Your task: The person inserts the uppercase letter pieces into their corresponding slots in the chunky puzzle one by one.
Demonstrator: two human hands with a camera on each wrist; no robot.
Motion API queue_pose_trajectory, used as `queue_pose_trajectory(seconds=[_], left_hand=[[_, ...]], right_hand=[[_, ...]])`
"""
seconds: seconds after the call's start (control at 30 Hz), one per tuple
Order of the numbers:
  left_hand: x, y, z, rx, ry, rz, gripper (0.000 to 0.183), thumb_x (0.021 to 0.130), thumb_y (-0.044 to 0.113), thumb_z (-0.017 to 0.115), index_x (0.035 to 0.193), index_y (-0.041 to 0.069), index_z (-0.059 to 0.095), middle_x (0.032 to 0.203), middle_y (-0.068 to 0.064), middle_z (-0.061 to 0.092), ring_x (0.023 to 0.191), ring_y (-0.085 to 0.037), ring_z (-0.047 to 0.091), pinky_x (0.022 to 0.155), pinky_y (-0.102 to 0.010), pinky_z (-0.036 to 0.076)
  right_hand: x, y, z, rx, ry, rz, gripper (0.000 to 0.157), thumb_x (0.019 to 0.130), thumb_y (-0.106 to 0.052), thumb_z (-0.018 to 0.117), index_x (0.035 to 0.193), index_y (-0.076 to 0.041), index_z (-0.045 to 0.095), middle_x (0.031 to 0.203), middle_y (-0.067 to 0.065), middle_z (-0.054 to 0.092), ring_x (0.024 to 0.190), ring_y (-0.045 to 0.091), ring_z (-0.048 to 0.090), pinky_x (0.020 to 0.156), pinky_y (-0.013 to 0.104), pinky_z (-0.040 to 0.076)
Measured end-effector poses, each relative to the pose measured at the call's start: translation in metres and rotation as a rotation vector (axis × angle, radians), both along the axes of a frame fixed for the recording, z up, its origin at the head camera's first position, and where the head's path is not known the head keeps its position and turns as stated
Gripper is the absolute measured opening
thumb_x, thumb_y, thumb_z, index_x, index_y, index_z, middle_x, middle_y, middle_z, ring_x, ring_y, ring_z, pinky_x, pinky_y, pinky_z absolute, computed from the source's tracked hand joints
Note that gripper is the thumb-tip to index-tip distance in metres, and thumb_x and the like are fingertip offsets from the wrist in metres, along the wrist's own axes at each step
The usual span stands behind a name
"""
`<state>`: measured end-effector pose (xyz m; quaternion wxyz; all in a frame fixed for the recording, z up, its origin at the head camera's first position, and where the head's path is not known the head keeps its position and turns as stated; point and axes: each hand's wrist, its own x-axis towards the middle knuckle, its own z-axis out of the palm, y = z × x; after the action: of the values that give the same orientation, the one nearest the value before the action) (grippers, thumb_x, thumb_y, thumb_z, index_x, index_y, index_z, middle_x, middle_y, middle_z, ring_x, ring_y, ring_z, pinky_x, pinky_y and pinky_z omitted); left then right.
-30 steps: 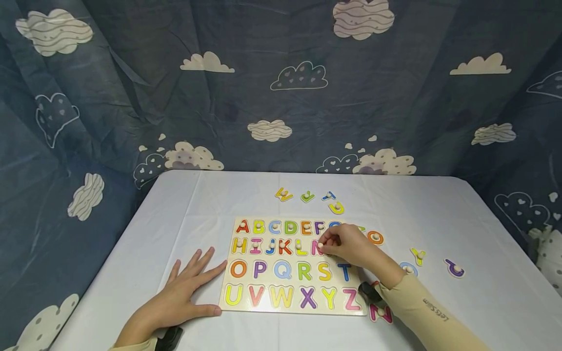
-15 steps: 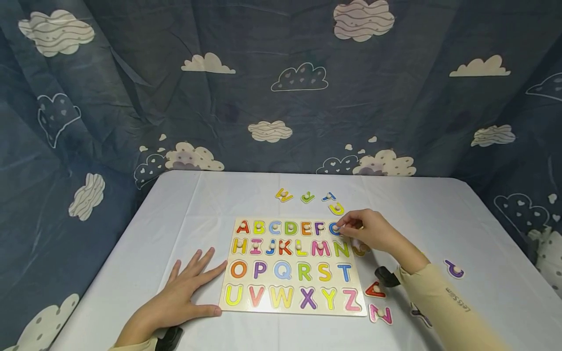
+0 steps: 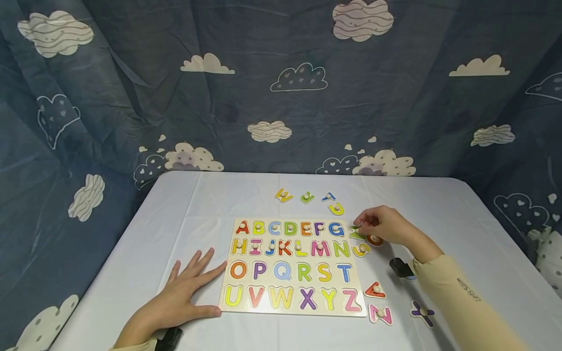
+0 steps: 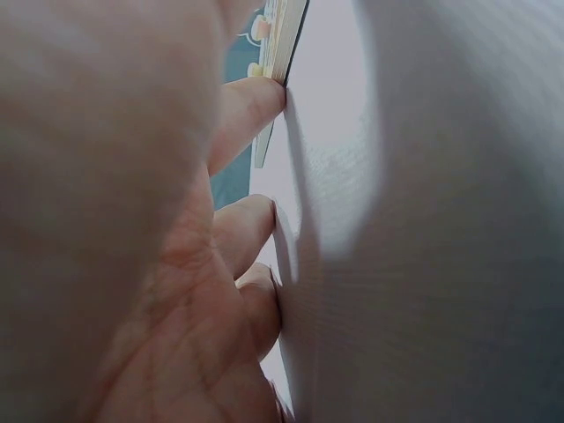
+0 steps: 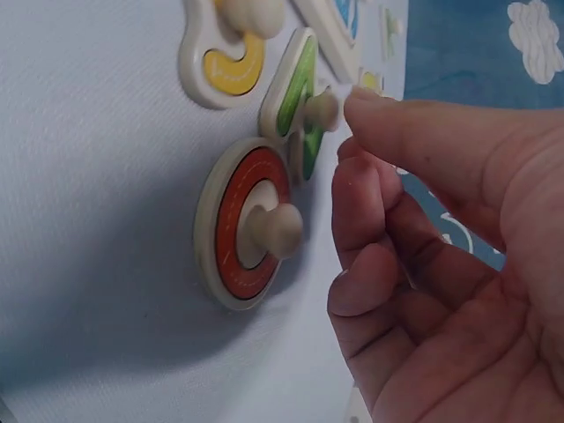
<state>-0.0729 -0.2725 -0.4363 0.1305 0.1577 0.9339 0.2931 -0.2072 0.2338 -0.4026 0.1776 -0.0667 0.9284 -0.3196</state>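
**Right hand at green letter, left hand at board**

The board (image 3: 270,280) is holding knobbed letters A to M in its upper two rows; the slots from N to Z are showing flat coloured letters. The green letter (image 5: 295,92) is lying on the desk (image 3: 219,195), just beyond the board's right edge. The right hand (image 3: 388,226) is reaching over it, fingers bent, thumb and forefinger slightly parted just beside its knob. The left hand (image 3: 182,295) is resting with fingers spread, forefinger and thumb meeting the board's left edge.

The orange ring letter (image 5: 229,238) and the yellow curved letter (image 3: 361,250) are crowding the green one. The red letter (image 3: 375,290), pink letter (image 3: 380,314) and purple X (image 3: 422,313) are lying nearer the person; four more letters are lying beyond the board. A cloud-print cloth (image 3: 395,97) is hanging behind.

In the head view the right hand is partly covering the green and orange letters, and the black wrist camera (image 3: 400,267) is hiding most of a blue piece (image 3: 411,278). The left wrist view is mostly blurred palm.
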Motion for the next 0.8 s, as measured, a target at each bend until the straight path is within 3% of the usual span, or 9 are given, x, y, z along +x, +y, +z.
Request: queue_pose_trajectory(seconds=[0.37, 0.8], left_hand=[[0.0002, -0.0002, 0.0002, 0.003, 0.008, -0.002, 0.101, 0.072, 0.067, 0.089, 0.16, 0.037, 0.051, 0.18, -0.01, 0.024, 0.166, -0.051, 0.011, 0.124, -0.081, -0.004], [0.0003, 0.0007, -0.0001, 0.008, 0.0, 0.008, 0.101, 0.071, 0.068, 0.089, 0.16, 0.038, 0.052, 0.18, -0.009, 0.024, 0.167, -0.049, 0.01, 0.126, -0.08, -0.005]], right_hand=[[-0.0003, 0.0009, -0.0066, 0.0, -0.038, 0.027, 0.016, 0.096, -0.01, 0.079, 0.111, -0.004, 0.076, 0.087, 0.004, 0.063, 0.078, 0.018, 0.056, 0.059, 0.026, 0.048], [-0.0054, 0.001, -0.0085, 0.067, -0.017, -0.004, 0.016, 0.098, -0.015, 0.079, 0.108, -0.003, 0.075, 0.088, 0.006, 0.064, 0.077, 0.018, 0.057, 0.06, 0.026, 0.048]])
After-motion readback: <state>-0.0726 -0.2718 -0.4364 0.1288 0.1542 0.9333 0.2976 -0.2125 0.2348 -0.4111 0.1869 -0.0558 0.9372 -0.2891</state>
